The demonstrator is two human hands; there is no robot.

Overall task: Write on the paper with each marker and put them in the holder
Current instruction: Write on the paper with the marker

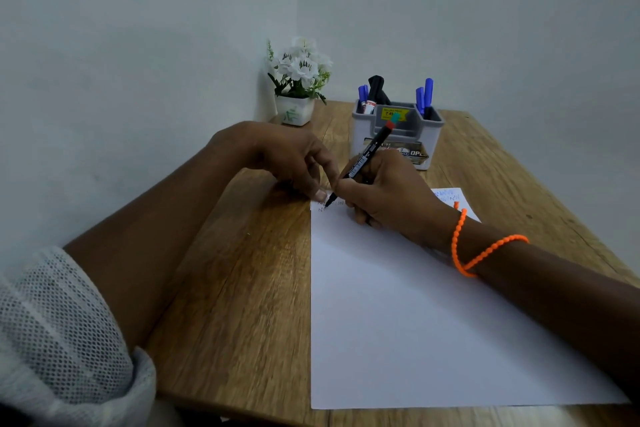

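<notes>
Marker in use: a black marker (360, 165) with a red end cap, tilted, its tip down on the far left corner of the paper, its capped end pointing up and away toward the holder
Right hand: the right hand (384, 189) is closed around the black marker in a writing grip, its heel resting on the sheet
Left hand: the left hand (284, 159) is curled, fingertips pressed down at the paper's far left corner, just beside the marker tip; it grips nothing
Paper: a white paper (415, 315) lying flat on the table, running from the near edge out to the hands; small zigzag scribbles sit by the marker tip, and blue scribbles show on the far right corner
Holder: a grey plastic holder (394, 135) stands just beyond the hands, with a yellow price sticker and a printed label on its front
Markers in holder: blue markers (426, 97) stand upright in the right compartment; another blue one and a black item stand in the left compartment
Bracelet: an orange beaded bracelet (485, 253) loops loosely around the right wrist
Sleeve: a white mesh sleeve (59, 333) pushed up the left arm
Flower pot: white flowers in a small white flower pot (296, 107) at the far left corner of the table, by the wall
Table: a wooden table (235, 288) set into the corner of two pale walls
</notes>
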